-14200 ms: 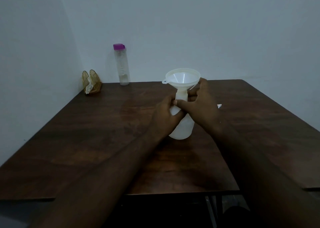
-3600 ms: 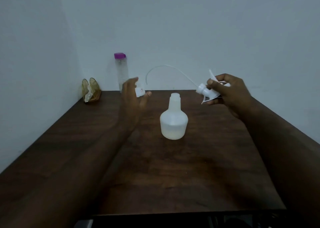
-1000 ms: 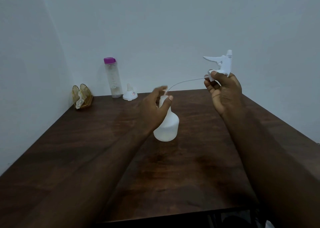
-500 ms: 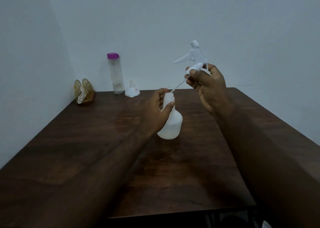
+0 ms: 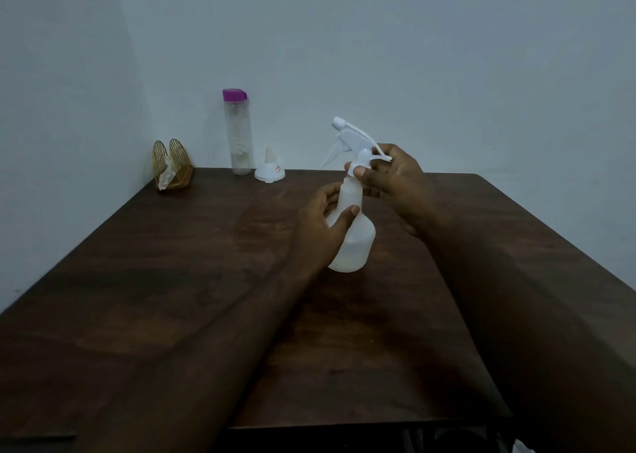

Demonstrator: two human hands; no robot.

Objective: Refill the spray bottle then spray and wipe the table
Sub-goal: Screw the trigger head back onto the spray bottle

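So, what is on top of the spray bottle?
The white spray head sits tilted on the neck of the bottle. The right hand pinches its collar; the left hand grips the neck. The right hand covers the joint, so whether it is screwed on cannot be seen.

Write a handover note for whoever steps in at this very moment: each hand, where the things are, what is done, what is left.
Left hand grips the neck of the spray bottle, mid-table.
Right hand pinches the collar of the spray head, which sits on the bottle's mouth.
Funnel lies upside down at the back edge beside the water bottle; tissue holder is in the back left corner.
Done: funnel off, head set on. Fill level is hard to read.
Left: tighten the collar if loose, spray the table, wipe it.
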